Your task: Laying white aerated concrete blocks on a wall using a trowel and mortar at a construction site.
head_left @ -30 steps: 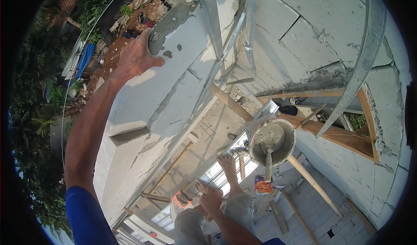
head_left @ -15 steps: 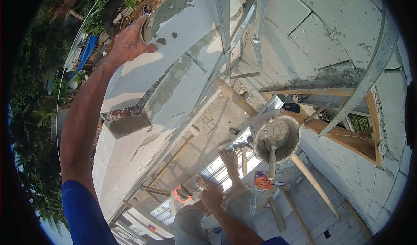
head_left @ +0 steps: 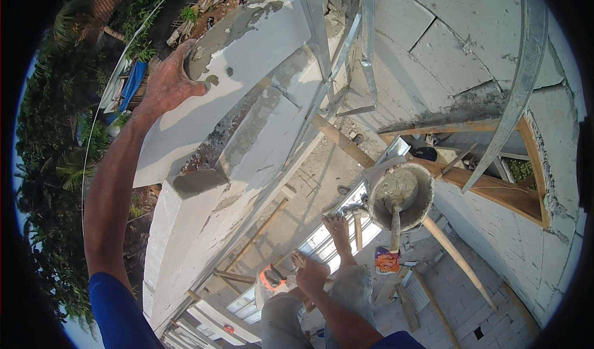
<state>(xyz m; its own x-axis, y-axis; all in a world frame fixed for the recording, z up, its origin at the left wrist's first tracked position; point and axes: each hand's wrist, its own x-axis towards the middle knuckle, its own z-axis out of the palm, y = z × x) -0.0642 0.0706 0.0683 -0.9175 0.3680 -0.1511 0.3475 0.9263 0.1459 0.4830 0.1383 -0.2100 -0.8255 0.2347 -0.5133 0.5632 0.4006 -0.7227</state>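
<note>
At the upper left, my left hand (head_left: 170, 83) grips the edge of a pale concrete block (head_left: 247, 55), thumb on its near face and fingers over the far side. Wet grey mortar (head_left: 226, 30) is smeared along the block's far edge. Below it runs a lower course of blocks with a mortar-covered face (head_left: 257, 123) and a rough, broken gap (head_left: 216, 138). My right hand (head_left: 311, 280) is low in the middle by my bare feet; its fingers are turned down and hidden, so its grip is unclear. A mortar bucket (head_left: 402, 197) with a handled tool (head_left: 396, 225) in it stands to the right.
Metal channel strips (head_left: 365, 39) stand at the wall corner, and another curved strip (head_left: 520, 83) hangs at right. A wooden frame (head_left: 495, 197) sits in the right block wall. A hammer (head_left: 358, 225) and an orange-red object (head_left: 272, 278) lie near my feet, high above the floor.
My left hand and the block have shifted left along the wall, baring more of the rough gap beneath. The whole view has slid slightly; my right hand stays by my feet.
</note>
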